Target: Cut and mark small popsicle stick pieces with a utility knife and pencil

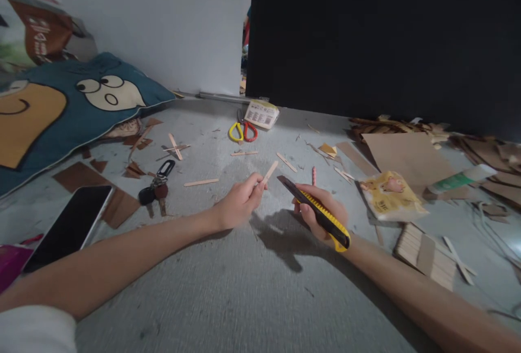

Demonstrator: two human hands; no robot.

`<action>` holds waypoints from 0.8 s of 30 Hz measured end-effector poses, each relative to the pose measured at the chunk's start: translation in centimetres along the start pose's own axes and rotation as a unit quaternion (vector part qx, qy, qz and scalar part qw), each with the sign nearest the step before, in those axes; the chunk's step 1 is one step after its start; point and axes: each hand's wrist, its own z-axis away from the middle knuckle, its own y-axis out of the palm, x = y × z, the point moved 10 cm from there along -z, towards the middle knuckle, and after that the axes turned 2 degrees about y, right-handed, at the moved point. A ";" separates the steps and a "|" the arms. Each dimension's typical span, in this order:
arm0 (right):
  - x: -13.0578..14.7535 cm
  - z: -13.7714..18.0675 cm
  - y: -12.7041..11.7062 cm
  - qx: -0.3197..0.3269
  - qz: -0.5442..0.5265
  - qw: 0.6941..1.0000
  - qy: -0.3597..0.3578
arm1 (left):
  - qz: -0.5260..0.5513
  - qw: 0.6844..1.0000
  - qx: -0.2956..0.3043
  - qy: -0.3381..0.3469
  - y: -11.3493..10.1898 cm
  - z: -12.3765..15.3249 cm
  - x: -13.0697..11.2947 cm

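Note:
My left hand (245, 199) pinches a wooden craft stick (270, 172), which points up and to the right from the fingers. In my right hand (325, 206) is a yellow and black utility knife (321, 210), its dark tip aimed toward the stick but apart from it. Both hands are above the middle of the grey table (195, 298). Loose craft sticks lie just beyond them, one (287, 162) between the hands and another (201, 182) to the left. A pink striped pencil-like stick (313, 175) shows behind my right hand.
Scissors (243, 132) and a small white package (262, 114) lie at the back. Keys (157, 187), a phone (71, 225) and a blue cushion (109, 98) are left. Right are a yellow packet (391, 195), a glue stick (462, 179), cardboard (401, 155) and bundled craft sticks (411, 244).

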 end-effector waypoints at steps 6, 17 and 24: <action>1.4 -0.7 0.5 0.025 -0.023 0.998 -0.051 | -0.002 1.000 0.017 0.011 0.3 0.2 -0.1; 0.8 -1.4 0.8 -0.003 -0.002 0.999 -0.051 | -0.196 0.966 0.106 0.129 2.4 0.3 -3.3; 0.2 -1.5 1.2 0.005 -0.049 0.999 -0.019 | -0.202 0.949 0.154 0.185 3.6 0.7 -3.7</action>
